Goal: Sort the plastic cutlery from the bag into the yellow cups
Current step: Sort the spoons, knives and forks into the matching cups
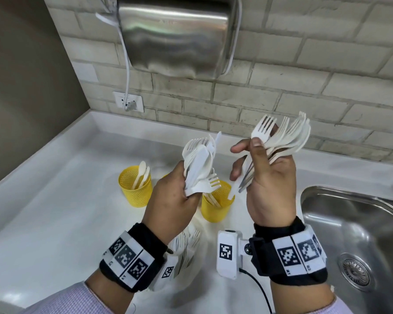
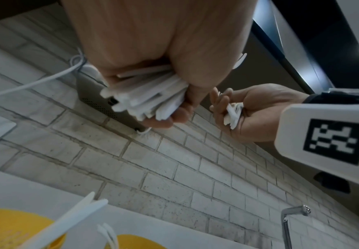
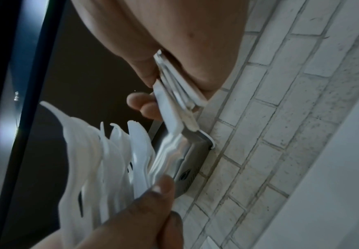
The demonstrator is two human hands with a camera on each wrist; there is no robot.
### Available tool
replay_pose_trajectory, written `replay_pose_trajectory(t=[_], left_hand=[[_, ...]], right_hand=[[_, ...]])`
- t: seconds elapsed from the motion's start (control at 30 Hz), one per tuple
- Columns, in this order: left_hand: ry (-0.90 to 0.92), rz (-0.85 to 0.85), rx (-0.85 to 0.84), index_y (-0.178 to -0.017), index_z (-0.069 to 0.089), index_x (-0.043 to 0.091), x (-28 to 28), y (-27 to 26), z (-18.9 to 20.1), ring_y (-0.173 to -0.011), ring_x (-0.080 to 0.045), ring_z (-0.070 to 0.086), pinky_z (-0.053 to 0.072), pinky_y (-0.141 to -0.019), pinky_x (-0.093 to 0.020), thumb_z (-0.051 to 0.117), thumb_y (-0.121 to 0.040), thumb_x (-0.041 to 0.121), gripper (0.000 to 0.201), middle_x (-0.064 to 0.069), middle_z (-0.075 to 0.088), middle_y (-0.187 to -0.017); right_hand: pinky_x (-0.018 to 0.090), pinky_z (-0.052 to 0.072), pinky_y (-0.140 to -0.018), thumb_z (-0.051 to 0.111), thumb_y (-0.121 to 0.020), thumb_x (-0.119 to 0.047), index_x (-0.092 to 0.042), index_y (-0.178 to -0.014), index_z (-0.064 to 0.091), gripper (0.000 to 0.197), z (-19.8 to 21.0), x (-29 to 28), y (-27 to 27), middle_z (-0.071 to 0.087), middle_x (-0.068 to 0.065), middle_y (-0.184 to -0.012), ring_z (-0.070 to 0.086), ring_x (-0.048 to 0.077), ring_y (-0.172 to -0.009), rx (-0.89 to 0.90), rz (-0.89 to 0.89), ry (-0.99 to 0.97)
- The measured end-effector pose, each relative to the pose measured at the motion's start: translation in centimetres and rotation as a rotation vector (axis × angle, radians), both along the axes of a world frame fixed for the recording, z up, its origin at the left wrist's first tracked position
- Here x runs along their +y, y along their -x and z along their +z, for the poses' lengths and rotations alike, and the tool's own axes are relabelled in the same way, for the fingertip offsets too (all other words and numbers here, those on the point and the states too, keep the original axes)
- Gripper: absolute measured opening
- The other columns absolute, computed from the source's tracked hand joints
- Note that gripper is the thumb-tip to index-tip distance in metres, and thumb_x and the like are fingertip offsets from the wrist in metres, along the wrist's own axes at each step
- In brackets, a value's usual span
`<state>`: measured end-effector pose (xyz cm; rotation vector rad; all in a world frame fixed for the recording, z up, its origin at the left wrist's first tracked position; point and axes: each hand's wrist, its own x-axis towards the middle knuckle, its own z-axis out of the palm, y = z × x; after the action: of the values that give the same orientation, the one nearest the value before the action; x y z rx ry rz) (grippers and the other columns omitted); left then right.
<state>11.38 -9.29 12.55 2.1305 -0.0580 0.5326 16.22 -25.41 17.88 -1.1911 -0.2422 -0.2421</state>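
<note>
Cutlery (image 1: 199, 164) handles hidden inside left hand (image 1: 170, 200)

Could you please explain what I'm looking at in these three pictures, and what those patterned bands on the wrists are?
No robot here: a person sorts plastic cutlery bare-handed. The big picture comes from a head camera; the other two from cameras strapped to each wrist, hence the patterned bands. The left hand grips a mixed bundle of cutlery. The right hand holds a fan of forks. On the white counter stand two yellow cups, one with spoons, beside a steel sink. More cutlery lies under the left wrist.
</note>
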Motion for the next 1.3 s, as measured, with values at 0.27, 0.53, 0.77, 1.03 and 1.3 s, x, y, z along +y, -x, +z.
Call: replay_pose_trajectory(t=[0.27, 0.53, 0.77, 1.03, 1.3], left_hand=[[-0.052, 0.034, -0.012, -0.124, 0.059, 0.018, 0.1, 0.0, 0.1, -0.071, -0.014, 0.057, 0.047, -0.065, -0.030, 0.051, -0.081, 0.035, 0.047, 0.009, 0.066, -0.085], [-0.081, 0.055, -0.039, -0.125, 0.059, 0.017, 0.0, 0.0, 0.0, -0.079, -0.018, 0.064, 0.052, -0.069, -0.039, 0.058, -0.082, 0.024, 0.043, 0.004, 0.072, -0.091], [-0.113, 0.077, -0.027, -0.123, 0.057, 0.015, -0.1, 0.0, -0.2, -0.076, -0.018, 0.061, 0.049, -0.067, -0.037, 0.058, -0.081, 0.023, 0.043, 0.003, 0.070, -0.087], [-0.115, 0.043, 0.012, -0.115, 0.056, 0.014, 0.0, 0.0, -0.4, -0.070, -0.022, 0.058, 0.049, -0.063, -0.042, 0.053, -0.081, 0.025, 0.036, 0.003, 0.066, -0.080], [-0.144, -0.012, -0.001, -0.112, 0.055, 0.009, -0.3, -0.1, -0.2, -0.072, -0.026, 0.059, 0.049, -0.063, -0.045, 0.051, -0.084, 0.022, 0.031, -0.002, 0.064, -0.083]], right_hand=[[0.033, 0.031, -0.055, 0.067, -0.089, -0.023, -0.016, -0.084, 0.072, 0.011, -0.1, 1.0, 0.6, 0.038, 0.003, -0.055, 0.035, 0.020, -0.051, 0.187, 0.174, -0.059], [0.026, 0.053, -0.070, 0.077, -0.090, -0.008, -0.006, -0.092, 0.075, 0.004, -0.4, 0.4, 0.9, 0.076, -0.004, -0.078, 0.071, 0.010, -0.072, -0.058, 0.105, 0.293], [0.012, 0.048, -0.066, 0.077, -0.089, -0.009, -0.023, -0.078, 0.075, 0.018, 0.2, 0.8, 1.3, 0.071, -0.019, -0.066, 0.067, -0.003, -0.065, -0.111, 0.010, 0.420], [0.024, 0.047, -0.071, 0.072, -0.092, -0.012, -0.022, -0.083, 0.070, 0.013, 0.9, 1.0, 0.7, 0.066, -0.014, -0.067, 0.061, 0.006, -0.064, -0.052, -0.144, 0.193], [0.023, 0.037, -0.054, 0.071, -0.092, -0.017, -0.023, -0.070, 0.060, 0.026, 1.1, 0.5, 1.2, 0.050, -0.015, -0.049, 0.044, 0.003, -0.045, -0.042, -0.002, 0.250]])
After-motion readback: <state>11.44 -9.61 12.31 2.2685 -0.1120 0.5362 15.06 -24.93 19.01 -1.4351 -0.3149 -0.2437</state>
